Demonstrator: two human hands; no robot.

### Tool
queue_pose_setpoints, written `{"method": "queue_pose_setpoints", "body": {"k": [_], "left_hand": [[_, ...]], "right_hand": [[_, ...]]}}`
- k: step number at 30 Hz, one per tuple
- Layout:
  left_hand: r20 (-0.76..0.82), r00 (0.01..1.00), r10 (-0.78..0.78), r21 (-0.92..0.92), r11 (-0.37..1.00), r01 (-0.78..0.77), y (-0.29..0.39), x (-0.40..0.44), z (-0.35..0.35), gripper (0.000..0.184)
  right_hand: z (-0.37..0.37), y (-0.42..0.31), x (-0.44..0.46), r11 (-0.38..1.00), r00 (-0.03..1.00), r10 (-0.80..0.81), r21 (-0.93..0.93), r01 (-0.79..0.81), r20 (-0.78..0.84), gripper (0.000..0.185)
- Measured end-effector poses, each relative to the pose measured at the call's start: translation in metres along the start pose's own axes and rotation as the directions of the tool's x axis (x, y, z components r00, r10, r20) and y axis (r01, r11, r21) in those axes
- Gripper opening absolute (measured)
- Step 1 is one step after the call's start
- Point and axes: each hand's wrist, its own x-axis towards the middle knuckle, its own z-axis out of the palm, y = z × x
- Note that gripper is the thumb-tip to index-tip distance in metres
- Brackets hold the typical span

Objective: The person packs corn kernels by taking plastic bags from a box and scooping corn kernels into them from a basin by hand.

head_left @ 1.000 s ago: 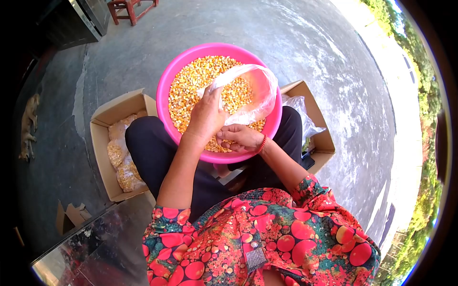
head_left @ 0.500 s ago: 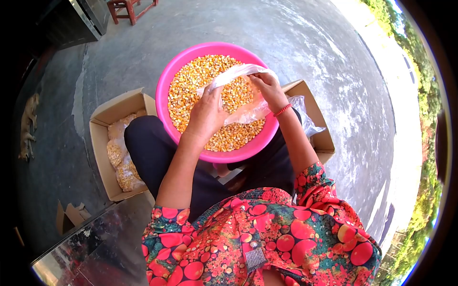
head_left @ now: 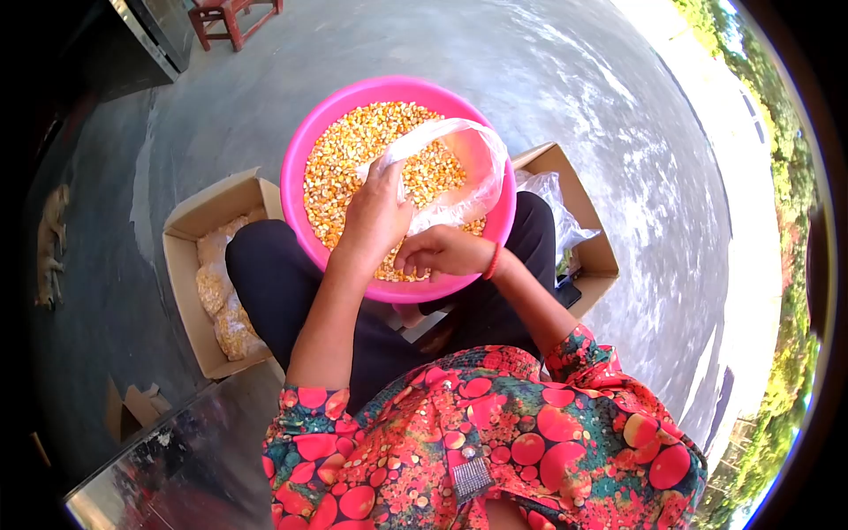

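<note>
Dried corn kernels (head_left: 349, 146) fill much of a bright pink basin (head_left: 298, 168) held between my knees. My left hand (head_left: 375, 216) is closed on the rim of a clear plastic bag (head_left: 473, 190), whose mouth gapes over the corn. The bag's far side stands up in a loop, touched by no hand on the right. Near the basin's front, my right hand (head_left: 446, 251) hovers low over the kernels beside the left wrist. Its fingers are loosely bent and a little apart, with nothing visible in them.
On the left, a cardboard box (head_left: 190, 291) contains several bags of corn (head_left: 231, 322). Another cardboard box (head_left: 596, 256) on the right holds clear plastic bags (head_left: 558, 212). A red stool (head_left: 234, 22) stands at the back; an animal (head_left: 51, 243) lies far left.
My right hand has let go of the bag's right rim and come down and left toward the basin's near side. My left hand keeps its hold on the bag.
</note>
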Motion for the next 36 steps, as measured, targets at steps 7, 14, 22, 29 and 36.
{"method": "queue_pose_setpoints", "body": {"k": [7,14,22,29,36], "left_hand": [[0.030,0.998,0.049,-0.035,0.998,-0.048,0.003,0.002,-0.005,0.054],[0.070,0.991,0.114,-0.040,0.993,-0.112,0.001,0.003,-0.002,0.064],[0.032,0.996,0.079,0.051,0.995,-0.081,-0.028,-0.005,0.009,0.071],[0.005,0.999,-0.052,0.029,0.998,0.052,-0.046,-0.017,0.008,0.063],[0.077,0.989,-0.128,-0.089,0.987,0.135,-0.049,-0.026,0.013,0.056]], "right_hand": [[0.042,0.077,0.062,0.615,0.788,-0.517,-0.785,0.070,-0.335,0.032],[0.035,0.058,0.058,0.747,0.960,-0.150,-0.663,-0.047,-0.236,0.027],[0.027,0.064,0.056,0.995,0.964,-0.008,-0.093,-0.017,-0.266,0.020],[0.019,0.055,0.041,0.973,0.984,0.119,0.213,-0.090,-0.131,0.015],[0.004,0.034,-0.003,0.780,0.995,-0.091,0.617,0.103,-0.051,0.011]]}}
